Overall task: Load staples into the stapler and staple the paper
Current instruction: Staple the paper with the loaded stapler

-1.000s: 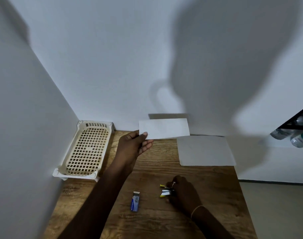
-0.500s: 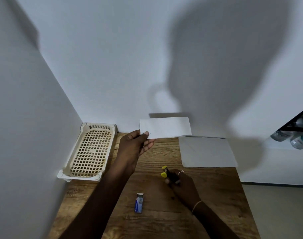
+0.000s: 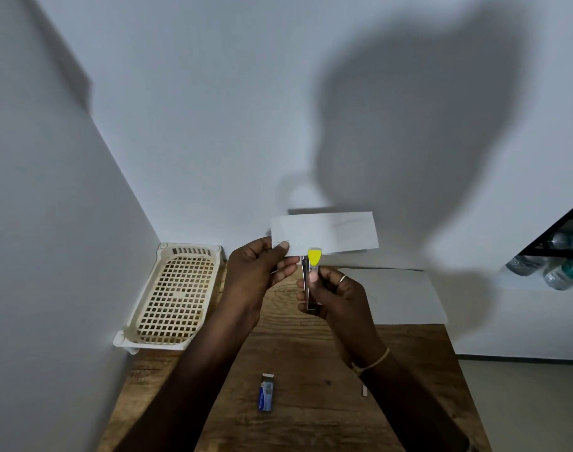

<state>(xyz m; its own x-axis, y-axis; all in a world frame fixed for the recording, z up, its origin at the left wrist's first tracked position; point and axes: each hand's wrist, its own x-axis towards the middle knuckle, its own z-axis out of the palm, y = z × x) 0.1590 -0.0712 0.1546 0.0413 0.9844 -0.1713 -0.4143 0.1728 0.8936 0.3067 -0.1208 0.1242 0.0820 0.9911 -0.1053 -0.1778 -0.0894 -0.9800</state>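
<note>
At the centre of the frame, the right hand has lifted the slim metal stapler with the yellow plastic tip off the wooden table since a second ago, fingers clamped on it, its nose now meeting the lower edge of the folded white paper strip. The left hand stays pinched on the strip's left end, so stapling looks imminent. Matte paper against grained wood: a small blue cardboard staple box lies at lower centre, a cream perforated plastic tray at left.

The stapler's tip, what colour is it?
Bright yellow; the stapler tip shows clearly in the head view.
</note>
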